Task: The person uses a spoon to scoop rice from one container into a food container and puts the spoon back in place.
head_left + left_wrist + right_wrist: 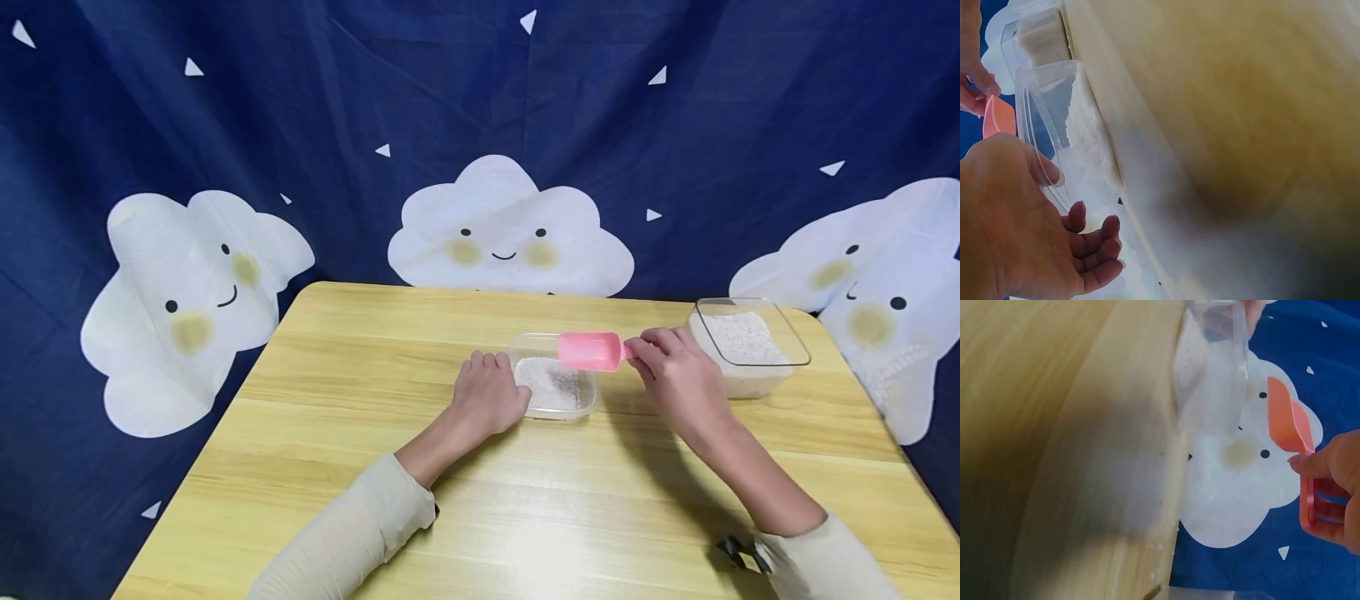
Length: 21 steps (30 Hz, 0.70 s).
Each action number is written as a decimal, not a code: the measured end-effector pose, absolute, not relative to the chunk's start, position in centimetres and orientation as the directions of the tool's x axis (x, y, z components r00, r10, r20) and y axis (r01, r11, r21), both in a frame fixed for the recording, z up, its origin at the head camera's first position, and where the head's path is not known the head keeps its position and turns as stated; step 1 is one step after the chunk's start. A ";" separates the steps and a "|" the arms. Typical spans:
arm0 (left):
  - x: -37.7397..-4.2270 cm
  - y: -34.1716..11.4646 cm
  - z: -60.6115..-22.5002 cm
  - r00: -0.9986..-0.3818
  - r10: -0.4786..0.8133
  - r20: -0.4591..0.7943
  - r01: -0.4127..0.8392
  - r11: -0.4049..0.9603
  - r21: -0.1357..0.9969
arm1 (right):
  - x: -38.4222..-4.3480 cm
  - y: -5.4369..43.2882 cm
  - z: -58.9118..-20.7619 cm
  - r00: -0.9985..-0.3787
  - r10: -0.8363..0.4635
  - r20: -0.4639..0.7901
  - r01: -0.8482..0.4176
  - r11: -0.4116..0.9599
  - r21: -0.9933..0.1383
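Observation:
My right hand point(681, 385) grips a pink scoop point(591, 351) by its short handle, thumb against the handle near the bowl. The scoop hangs over the far right part of a clear plastic container point(592, 398), and its pink inside shows. White rice-like grains point(1090, 128) lie heaped in that container. At its left side, my left hand point(489, 396) holds the rim, with the thumb point(1047, 167) over the edge and the other fingers point(1100, 253) loosely curled outside. The right wrist view shows the scoop point(1288, 419) above and apart from the container point(1219, 387).
A larger clear box point(750, 387) with a dark rim, holding more white grains, stands at the back right, just beyond my right hand. The wooden table point(337, 367) ends at a dark blue curtain point(330, 100) with cloud faces. A few loose grains point(1153, 575) lie on the table.

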<state>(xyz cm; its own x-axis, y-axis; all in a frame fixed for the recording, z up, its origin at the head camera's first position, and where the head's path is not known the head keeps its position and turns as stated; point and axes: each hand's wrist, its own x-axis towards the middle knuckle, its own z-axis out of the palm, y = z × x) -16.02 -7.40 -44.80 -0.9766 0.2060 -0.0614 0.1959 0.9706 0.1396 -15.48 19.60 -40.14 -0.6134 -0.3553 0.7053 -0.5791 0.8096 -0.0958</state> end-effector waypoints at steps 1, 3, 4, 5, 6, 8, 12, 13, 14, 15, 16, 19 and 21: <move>-16.0 -7.4 -44.8 -0.977 0.206 -0.061 0.196 0.971 0.139 | -15.5 19.7 -40.0 -0.621 -0.343 0.705 -0.577 0.809 -0.115; -16.0 -7.4 -44.8 -0.977 0.206 -0.062 0.196 0.971 0.137 | -15.4 20.0 -39.8 -0.636 -0.323 0.701 -0.573 0.806 -0.149; -16.0 -7.4 -44.8 -0.977 0.206 -0.062 0.196 0.971 0.137 | -15.4 20.2 -39.7 -0.639 -0.318 0.700 -0.571 0.806 -0.156; -16.0 -7.4 -44.8 -0.976 0.206 -0.064 0.196 0.971 0.133 | -15.4 20.4 -39.6 -0.640 -0.315 0.701 -0.571 0.805 -0.160; -15.9 -7.4 -44.7 -0.977 0.206 -0.063 0.196 0.972 0.131 | -15.4 20.6 -39.5 -0.642 -0.311 0.701 -0.569 0.806 -0.163; -15.9 -7.4 -44.7 -0.976 0.206 -0.063 0.197 0.972 0.128 | -15.3 20.9 -39.3 -0.645 -0.302 0.702 -0.564 0.808 -0.170; -15.9 -7.3 -44.7 -0.977 0.207 -0.056 0.199 0.972 0.126 | -15.3 21.6 -38.9 -0.651 -0.289 0.701 -0.548 0.819 -0.171; -15.9 -7.3 -44.7 -0.977 0.208 -0.056 0.200 0.972 0.124 | -15.3 21.8 -38.8 -0.654 -0.285 0.700 -0.543 0.821 -0.173; -15.9 -7.3 -44.7 -0.976 0.208 -0.056 0.200 0.972 0.123 | -15.3 22.0 -38.7 -0.658 -0.280 0.699 -0.537 0.825 -0.174; -15.9 -7.3 -44.7 -0.976 0.209 -0.057 0.201 0.972 0.121 | -15.3 22.2 -38.6 -0.661 -0.277 0.697 -0.533 0.828 -0.176; -15.9 -7.3 -44.7 -0.976 0.210 -0.058 0.202 0.972 0.118 | -15.3 22.3 -38.5 -0.665 -0.272 0.695 -0.528 0.830 -0.181; -15.9 -7.4 -44.8 -0.975 0.212 -0.062 0.204 0.972 0.112 | -15.2 22.9 -38.3 -0.673 -0.254 0.694 -0.516 0.834 -0.196; -16.0 -7.4 -44.8 -0.975 0.214 -0.061 0.206 0.972 0.113 | -15.1 23.2 -38.1 -0.676 -0.244 0.695 -0.509 0.837 -0.201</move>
<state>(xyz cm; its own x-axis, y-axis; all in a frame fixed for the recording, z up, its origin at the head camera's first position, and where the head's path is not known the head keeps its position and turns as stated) -15.95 -7.35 -44.79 -0.9750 0.2137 -0.0611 0.2060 0.9721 0.1126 -15.15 23.23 -38.13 -0.6763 -0.2441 0.6950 -0.5086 0.8372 -0.2009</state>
